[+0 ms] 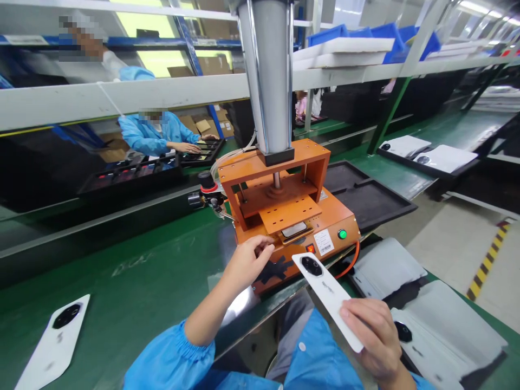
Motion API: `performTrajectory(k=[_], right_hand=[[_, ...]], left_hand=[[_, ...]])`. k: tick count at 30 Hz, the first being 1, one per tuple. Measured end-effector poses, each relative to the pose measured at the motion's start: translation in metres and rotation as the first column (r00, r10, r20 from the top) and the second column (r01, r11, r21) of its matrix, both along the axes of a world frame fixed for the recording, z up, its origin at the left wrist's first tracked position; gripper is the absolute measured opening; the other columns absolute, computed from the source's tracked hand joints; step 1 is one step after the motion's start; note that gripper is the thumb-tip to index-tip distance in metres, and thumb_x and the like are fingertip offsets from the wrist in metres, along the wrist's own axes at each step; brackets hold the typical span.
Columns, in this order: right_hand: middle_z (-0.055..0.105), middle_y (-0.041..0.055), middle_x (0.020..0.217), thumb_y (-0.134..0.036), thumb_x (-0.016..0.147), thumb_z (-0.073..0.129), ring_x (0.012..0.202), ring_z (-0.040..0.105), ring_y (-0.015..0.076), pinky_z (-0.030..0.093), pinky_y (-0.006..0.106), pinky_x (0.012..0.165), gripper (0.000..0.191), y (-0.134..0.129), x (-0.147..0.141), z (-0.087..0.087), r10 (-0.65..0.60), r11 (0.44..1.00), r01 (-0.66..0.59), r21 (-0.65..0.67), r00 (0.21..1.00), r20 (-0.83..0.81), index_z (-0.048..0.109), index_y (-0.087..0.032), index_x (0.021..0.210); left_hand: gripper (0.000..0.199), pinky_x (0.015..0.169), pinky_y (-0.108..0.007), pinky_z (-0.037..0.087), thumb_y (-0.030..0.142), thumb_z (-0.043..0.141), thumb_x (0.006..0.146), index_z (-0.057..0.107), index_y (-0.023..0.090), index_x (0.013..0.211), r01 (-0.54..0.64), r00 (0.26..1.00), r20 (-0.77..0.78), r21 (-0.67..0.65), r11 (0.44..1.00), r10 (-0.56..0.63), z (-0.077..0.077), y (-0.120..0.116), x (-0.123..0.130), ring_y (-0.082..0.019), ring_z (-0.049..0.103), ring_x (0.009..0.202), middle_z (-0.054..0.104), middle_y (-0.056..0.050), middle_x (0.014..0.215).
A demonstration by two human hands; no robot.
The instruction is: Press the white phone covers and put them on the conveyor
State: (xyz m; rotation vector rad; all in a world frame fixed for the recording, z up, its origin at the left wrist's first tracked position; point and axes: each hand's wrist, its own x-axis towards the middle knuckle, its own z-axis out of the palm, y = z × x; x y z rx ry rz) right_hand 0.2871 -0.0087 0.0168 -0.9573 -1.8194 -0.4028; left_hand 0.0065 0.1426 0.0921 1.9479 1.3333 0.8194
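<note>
My right hand (371, 333) grips the lower end of a white phone back panel (331, 298), its round black camera ring at the upper end. The panel is tilted, in front of an orange press (276, 206). My left hand (247, 265) is beside the front left of the press, thumb and fingers curled near each other; what they hold, if anything, is too small to tell. Under the press plate sits a small pale piece (294, 229) in a fixture. Another white panel (60, 341) lies on the green table (134, 281) at the left.
A black tray (365, 195) is behind the press. Wrapped panels (450, 330) lie at the right. A black knob regulator (207, 189) juts from the press's left side. Across the bench a person in blue (154, 135) works over trays. A shelf rail (162, 92) crosses above.
</note>
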Motion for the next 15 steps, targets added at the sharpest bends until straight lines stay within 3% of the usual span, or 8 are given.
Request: performTrajectory(k=[3,6,9,15], right_hand=[[0.074,0.0095,0.110,-0.012,0.092,0.062,0.102,0.070,0.0265,0.059,0.043,0.079,0.041,0.006,0.003,0.007,-0.054,0.998,0.054,0.035,0.999,0.009,0.070,-0.024,0.130],[0.073,0.0102,0.112,-0.010,0.092,0.066,0.102,0.070,0.0262,0.056,0.041,0.082,0.040,0.011,0.006,0.013,-0.102,0.993,0.099,0.069,0.994,0.034,0.070,-0.021,0.131],[0.073,0.0105,0.110,-0.010,0.092,0.068,0.101,0.070,0.0265,0.055,0.041,0.082,0.042,0.015,0.010,0.013,-0.130,0.989,0.127,0.075,0.991,0.038,0.070,-0.022,0.133],[0.073,0.0097,0.108,-0.010,0.090,0.071,0.097,0.071,0.0263,0.056,0.042,0.081,0.047,0.013,0.014,0.004,-0.159,0.987,0.159,0.038,0.987,0.018,0.069,-0.026,0.135]], left_hand=[[0.027,0.064,-0.028,0.046,0.043,0.057,0.094,0.068,0.018,0.094,-0.100,0.994,-0.052,-0.014,0.995,0.099,0.005,0.012,0.016,-0.017,0.063,0.067,0.069,-0.001,0.075],[0.022,0.074,-0.030,0.051,0.036,0.060,0.094,0.066,0.019,0.105,-0.178,0.981,-0.075,0.011,0.984,0.178,0.009,0.029,0.028,-0.021,0.070,0.084,0.073,-0.005,0.090],[0.028,0.083,-0.034,0.054,0.035,0.059,0.095,0.063,0.019,0.118,-0.235,0.943,-0.215,0.109,0.966,0.254,0.009,0.038,0.033,-0.026,0.072,0.100,0.071,-0.010,0.109],[0.035,0.081,-0.037,0.055,0.041,0.049,0.100,0.065,0.018,0.121,-0.213,0.851,-0.454,0.162,0.964,0.264,0.013,0.032,0.037,-0.029,0.073,0.099,0.070,-0.012,0.107]])
